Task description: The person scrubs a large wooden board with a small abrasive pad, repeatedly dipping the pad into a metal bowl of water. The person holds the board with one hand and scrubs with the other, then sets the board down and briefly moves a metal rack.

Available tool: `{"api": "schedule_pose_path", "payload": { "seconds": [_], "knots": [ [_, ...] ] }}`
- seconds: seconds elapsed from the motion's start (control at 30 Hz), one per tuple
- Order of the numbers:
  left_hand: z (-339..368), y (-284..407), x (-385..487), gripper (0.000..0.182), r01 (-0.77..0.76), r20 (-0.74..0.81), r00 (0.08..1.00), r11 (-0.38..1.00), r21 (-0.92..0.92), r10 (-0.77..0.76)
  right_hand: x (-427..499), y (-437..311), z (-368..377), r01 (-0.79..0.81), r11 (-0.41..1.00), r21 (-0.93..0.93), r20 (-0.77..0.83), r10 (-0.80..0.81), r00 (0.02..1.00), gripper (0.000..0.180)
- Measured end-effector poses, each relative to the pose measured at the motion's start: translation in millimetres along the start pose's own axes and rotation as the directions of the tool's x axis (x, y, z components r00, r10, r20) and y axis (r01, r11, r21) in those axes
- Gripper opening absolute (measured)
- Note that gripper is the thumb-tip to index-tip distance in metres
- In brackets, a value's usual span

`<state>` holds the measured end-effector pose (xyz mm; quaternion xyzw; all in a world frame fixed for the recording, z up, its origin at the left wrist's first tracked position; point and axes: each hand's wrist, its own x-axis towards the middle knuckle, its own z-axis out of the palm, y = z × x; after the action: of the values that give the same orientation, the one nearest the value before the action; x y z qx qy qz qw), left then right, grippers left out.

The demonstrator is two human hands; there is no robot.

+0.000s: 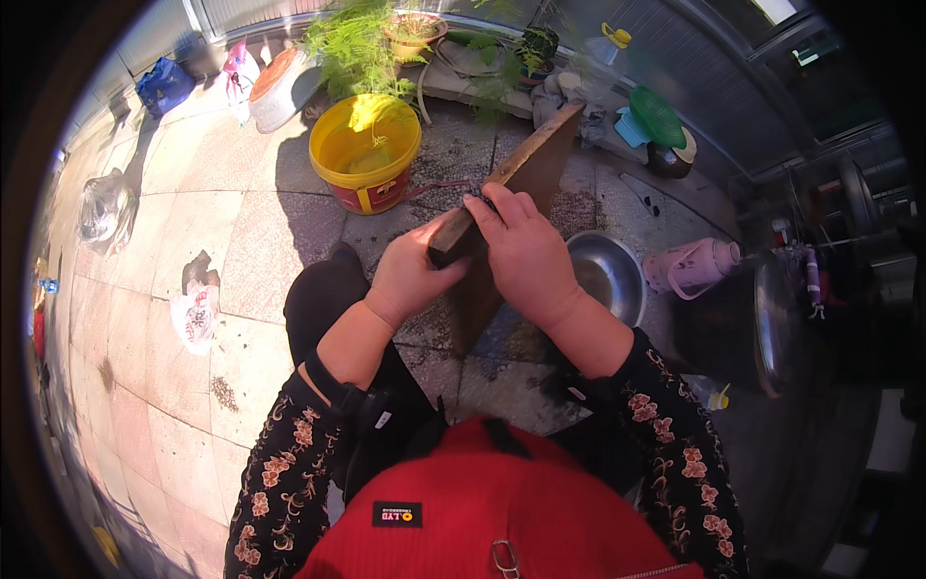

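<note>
A thick wooden board (537,153) stands on edge before me, its long narrow side turned up and slanting away to the upper right. At its near end, my left hand (414,269) grips the corner, thumb on the face. My right hand (527,250) lies over the top edge, with thumb and fingertips pinched close together there. Something small and dark shows by those fingertips, too hidden to name. From the same spot a thin reddish strap (438,188) runs left towards a yellow plastic bucket (365,174).
Right of the board are a steel basin (628,275), a pink thermos flask (691,264) and a dark bin (723,326). Potted plants (416,32), a green plastic basin (655,116) and a large water bottle (604,54) line the back. Plastic bags (194,315) lie on the left tiles.
</note>
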<state>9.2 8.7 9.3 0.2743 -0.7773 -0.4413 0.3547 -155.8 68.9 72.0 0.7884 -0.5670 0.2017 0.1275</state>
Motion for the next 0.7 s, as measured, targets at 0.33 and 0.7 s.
{"api": "schedule_pose_path", "payload": {
  "seconds": [0.33,0.7],
  "knots": [
    [8.1,11.4,-2.1,0.057,-0.004,-0.016,1.0,0.999,0.049,0.005,16.3,106.6,23.6,-0.162,0.94,-0.299,0.047,0.184,0.982,0.055],
    [7.5,8.1,7.3,0.06,-0.042,-0.025,0.999,0.997,0.059,0.044,41.7,225.4,53.4,-0.335,0.827,-0.451,0.028,0.388,0.921,0.049]
  ]
}}
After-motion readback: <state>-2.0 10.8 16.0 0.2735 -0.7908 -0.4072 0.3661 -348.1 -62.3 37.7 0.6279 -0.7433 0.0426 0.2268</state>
